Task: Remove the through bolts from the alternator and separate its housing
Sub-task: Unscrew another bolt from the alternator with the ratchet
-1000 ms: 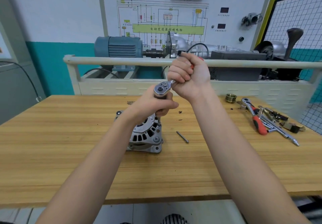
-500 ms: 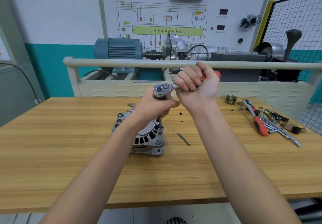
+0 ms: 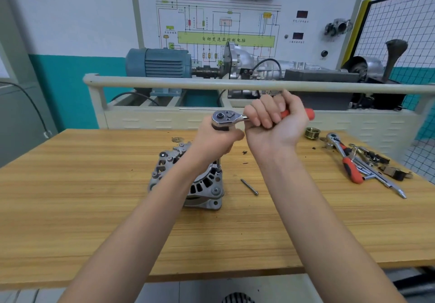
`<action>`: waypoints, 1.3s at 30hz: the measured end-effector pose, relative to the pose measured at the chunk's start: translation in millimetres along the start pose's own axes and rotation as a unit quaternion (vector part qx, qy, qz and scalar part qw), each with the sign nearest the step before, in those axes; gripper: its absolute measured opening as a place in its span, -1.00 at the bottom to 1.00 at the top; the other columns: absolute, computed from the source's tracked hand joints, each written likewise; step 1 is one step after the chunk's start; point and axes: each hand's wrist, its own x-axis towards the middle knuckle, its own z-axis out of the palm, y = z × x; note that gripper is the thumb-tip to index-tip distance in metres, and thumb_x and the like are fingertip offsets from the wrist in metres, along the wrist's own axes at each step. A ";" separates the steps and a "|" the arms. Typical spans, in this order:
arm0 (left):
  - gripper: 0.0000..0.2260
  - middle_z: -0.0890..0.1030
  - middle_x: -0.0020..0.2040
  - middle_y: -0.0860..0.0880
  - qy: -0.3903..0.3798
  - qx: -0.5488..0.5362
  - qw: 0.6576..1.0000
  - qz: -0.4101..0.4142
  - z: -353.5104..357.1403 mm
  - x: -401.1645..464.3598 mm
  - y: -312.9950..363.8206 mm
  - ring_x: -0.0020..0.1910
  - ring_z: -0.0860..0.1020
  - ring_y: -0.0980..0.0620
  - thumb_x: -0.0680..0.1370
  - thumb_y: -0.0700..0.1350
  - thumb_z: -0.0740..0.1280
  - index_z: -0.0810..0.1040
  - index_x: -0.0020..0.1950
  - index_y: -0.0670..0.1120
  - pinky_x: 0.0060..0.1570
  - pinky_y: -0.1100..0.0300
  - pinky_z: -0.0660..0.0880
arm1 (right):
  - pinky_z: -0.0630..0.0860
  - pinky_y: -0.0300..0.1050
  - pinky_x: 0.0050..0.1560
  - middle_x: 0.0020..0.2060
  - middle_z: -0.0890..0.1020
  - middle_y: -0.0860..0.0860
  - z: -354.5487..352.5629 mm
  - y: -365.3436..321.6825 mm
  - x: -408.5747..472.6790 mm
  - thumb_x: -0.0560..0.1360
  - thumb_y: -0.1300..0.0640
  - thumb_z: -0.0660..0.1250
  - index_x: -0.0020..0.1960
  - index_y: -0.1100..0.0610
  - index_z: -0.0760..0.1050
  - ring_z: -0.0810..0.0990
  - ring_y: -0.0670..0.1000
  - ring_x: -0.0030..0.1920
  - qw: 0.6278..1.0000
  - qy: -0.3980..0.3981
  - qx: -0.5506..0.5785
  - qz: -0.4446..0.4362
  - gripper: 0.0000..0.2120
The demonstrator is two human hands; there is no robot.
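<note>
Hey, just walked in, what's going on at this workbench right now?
A person is working a bolt on the silver finned alternator, which stands on the wooden workbench. Their right hand grips the red handle of a chrome ratchet wrench, while the left hand holds the extension just under the ratchet head, steadying it down onto the housing. One long thin bolt already lies on the bench beside the alternator. A second red-handled ratchet and other tools lie off to the right.

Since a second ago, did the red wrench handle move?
Yes. The ratchet handle in the right hand swung rightward, off the rail, around the alternator.
</note>
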 end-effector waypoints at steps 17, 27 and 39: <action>-0.62 0.25 -0.60 0.05 -0.188 -0.015 0.982 -0.024 -15.1 6.1 1.6 -0.60 0.20 0.08 0.35 -0.30 0.33 0.28 -0.57 -0.01 -0.50 0.28 0.18 | 0.06 -0.27 -0.65 -0.68 0.19 -0.08 8.5 -8.4 29.2 0.55 0.18 0.06 -0.55 0.11 0.21 0.13 -0.11 -0.69 0.985 -0.009 -0.008 0.169 -0.53; -0.61 0.27 -0.60 0.06 0.023 -0.014 1.000 -0.002 -2.0 1.5 -2.8 -0.58 0.21 0.06 0.38 -0.43 0.27 0.26 -0.52 -0.05 -0.48 0.24 0.19 | 0.15 -0.24 -0.56 -0.65 0.19 -0.05 -0.3 11.3 -12.2 0.58 0.17 0.01 -0.52 0.09 0.22 0.13 -0.08 -0.62 0.996 -0.053 -0.023 -0.071 -0.52; -0.64 0.29 -0.60 -0.01 -0.165 0.002 0.986 -0.007 -16.5 2.8 2.4 -0.57 0.25 0.00 0.36 -0.24 0.36 0.33 -0.57 0.00 -0.43 0.18 0.23 | 0.06 -0.28 -0.62 -0.68 0.19 -0.07 8.6 -6.7 28.1 0.58 0.16 0.04 -0.55 0.12 0.22 0.14 -0.10 -0.69 0.982 -0.029 -0.002 0.187 -0.50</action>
